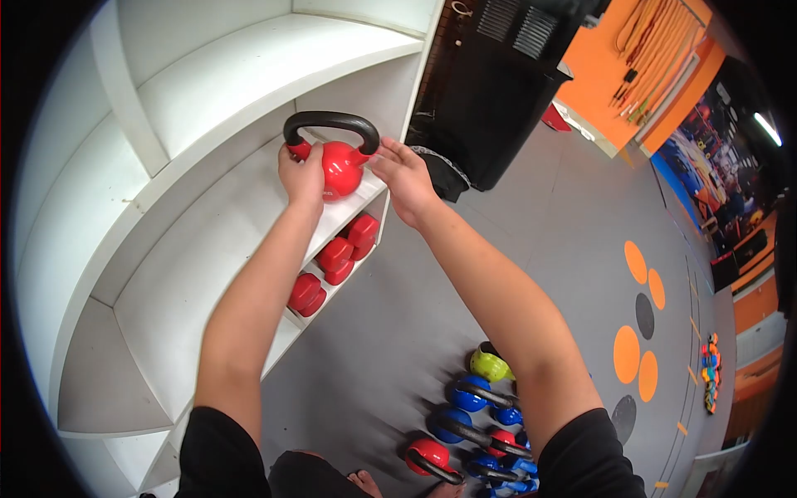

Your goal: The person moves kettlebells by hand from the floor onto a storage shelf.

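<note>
A red kettlebell (341, 170) with a black handle stands at the right end of a white shelf (207, 216). My left hand (302, 176) grips its left side, with the thumb against the red ball and the fingers around the base of the handle. On the other side, my right hand (402, 176) has its fingers stretched out, the tips right at the handle's right base. Both arms reach forward from black sleeves.
Red dumbbells (335, 256) lie in the compartment below. Several kettlebells, among them a lime one (490, 363) and a red one (429, 455), stand on the grey floor by my feet. A black cabinet (498, 91) rises beyond the shelf.
</note>
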`<state>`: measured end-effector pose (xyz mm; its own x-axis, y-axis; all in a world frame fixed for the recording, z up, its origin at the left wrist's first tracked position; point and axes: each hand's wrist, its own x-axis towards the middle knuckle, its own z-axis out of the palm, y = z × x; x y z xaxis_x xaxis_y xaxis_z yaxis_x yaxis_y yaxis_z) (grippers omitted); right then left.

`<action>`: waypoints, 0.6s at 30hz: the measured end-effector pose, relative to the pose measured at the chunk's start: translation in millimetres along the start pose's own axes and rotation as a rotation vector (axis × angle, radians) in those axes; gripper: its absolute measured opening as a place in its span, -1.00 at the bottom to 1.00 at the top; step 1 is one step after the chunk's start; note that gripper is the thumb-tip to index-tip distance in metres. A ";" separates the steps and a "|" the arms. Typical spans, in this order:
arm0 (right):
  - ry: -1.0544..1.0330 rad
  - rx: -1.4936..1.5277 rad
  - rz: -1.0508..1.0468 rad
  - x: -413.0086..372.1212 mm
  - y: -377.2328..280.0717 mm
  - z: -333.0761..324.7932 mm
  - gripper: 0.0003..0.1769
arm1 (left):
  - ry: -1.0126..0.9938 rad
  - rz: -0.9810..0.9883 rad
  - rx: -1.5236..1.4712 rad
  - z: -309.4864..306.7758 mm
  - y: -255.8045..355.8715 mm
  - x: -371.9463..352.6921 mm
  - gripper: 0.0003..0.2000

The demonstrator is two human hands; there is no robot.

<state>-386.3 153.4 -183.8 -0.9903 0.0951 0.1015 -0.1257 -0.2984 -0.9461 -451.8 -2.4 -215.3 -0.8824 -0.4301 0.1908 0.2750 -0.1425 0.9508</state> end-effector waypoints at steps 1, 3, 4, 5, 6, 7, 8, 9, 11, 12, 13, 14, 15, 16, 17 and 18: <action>-0.020 0.003 0.001 -14.3 -1.8 -12.7 -0.47 | 0.026 0.100 0.007 -1.2 -2.7 -15.0 -0.43; -0.076 -0.105 -0.041 -53.8 -2.4 -41.4 -0.45 | 0.010 0.151 0.068 -9.1 -5.8 -65.8 -0.35; -0.113 -0.218 -0.082 -79.4 -1.7 -59.3 -0.48 | -0.040 0.328 0.149 -11.2 -9.5 -98.6 -0.36; -0.140 -0.332 -0.116 -106.0 0.7 -77.8 -0.51 | -0.141 0.433 0.223 -14.1 -12.9 -135.5 -0.38; -0.145 -0.446 -0.154 -131.9 3.6 -98.5 -0.52 | -0.285 0.377 0.180 -13.4 -16.2 -173.3 -0.38; -0.138 -0.564 -0.185 -160.9 6.1 -120.9 -0.53 | -0.422 0.379 0.163 -12.3 -29.7 -207.7 -0.42; -0.128 -0.687 -0.216 -188.3 6.3 -141.6 -0.54 | -0.614 0.239 0.156 -10.9 -43.2 -236.6 -0.43; -0.037 -0.794 -0.255 -214.9 0.7 -155.9 -0.63 | -0.802 0.098 0.151 -8.9 -56.9 -264.0 -0.45; 0.200 -0.968 -0.205 -264.6 16.7 -212.5 -0.68 | -1.059 -0.062 0.102 -2.1 -88.4 -308.1 -0.47; 0.303 -1.051 -0.182 -287.8 30.5 -240.8 -0.70 | -1.171 -0.140 0.081 1.6 -101.2 -325.0 -0.47; 0.503 -1.048 -0.114 -311.3 43.5 -260.2 -0.72 | -1.221 -0.095 0.101 6.2 -109.0 -339.6 -0.47; 0.700 -1.038 -0.047 -335.1 60.2 -276.5 -0.73 | -1.267 -0.049 0.122 9.4 -114.8 -354.0 -0.46; 0.798 -1.021 -0.030 -353.7 82.8 -296.1 -0.68 | -1.308 0.001 0.144 13.7 -121.1 -367.4 -0.45; 0.738 -0.971 0.044 -359.4 82.7 -298.5 -0.66 | -1.345 -0.037 0.161 16.7 -131.3 -380.6 -0.44; 0.677 -0.919 0.117 -366.1 82.4 -299.6 -0.64 | -1.381 -0.076 0.179 18.6 -142.8 -395.4 -0.42; 0.614 -0.864 0.185 -370.2 79.2 -298.3 -0.63 | -1.414 -0.113 0.198 20.0 -152.6 -409.5 -0.39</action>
<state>-11.8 377.8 -388.1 -0.7597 0.6502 -0.0099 0.3464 0.3919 -0.8523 -140.0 213.4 -433.6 -0.5597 0.8249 0.0794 0.2261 0.0599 0.9723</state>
